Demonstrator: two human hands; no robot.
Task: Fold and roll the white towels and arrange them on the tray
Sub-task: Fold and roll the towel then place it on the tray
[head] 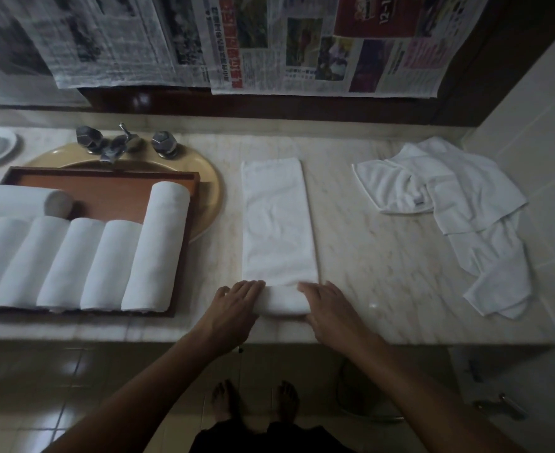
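Hands are working the near, rolled end of a folded towel [277, 223]. The left hand [236, 302] is pressing the roll's left end with its fingers nearly straight, and the right hand [328, 305] is pressing the right end the same way. The rest of the towel is lying flat on the marble counter [384, 256], between a wooden tray [106, 188] carrying rolled towels [106, 263] across the sink [210, 188] and a heap of loose towels [449, 197] by the tiled wall. Newspaper sheets [269, 44] are hanging above, their print too blurred to read.
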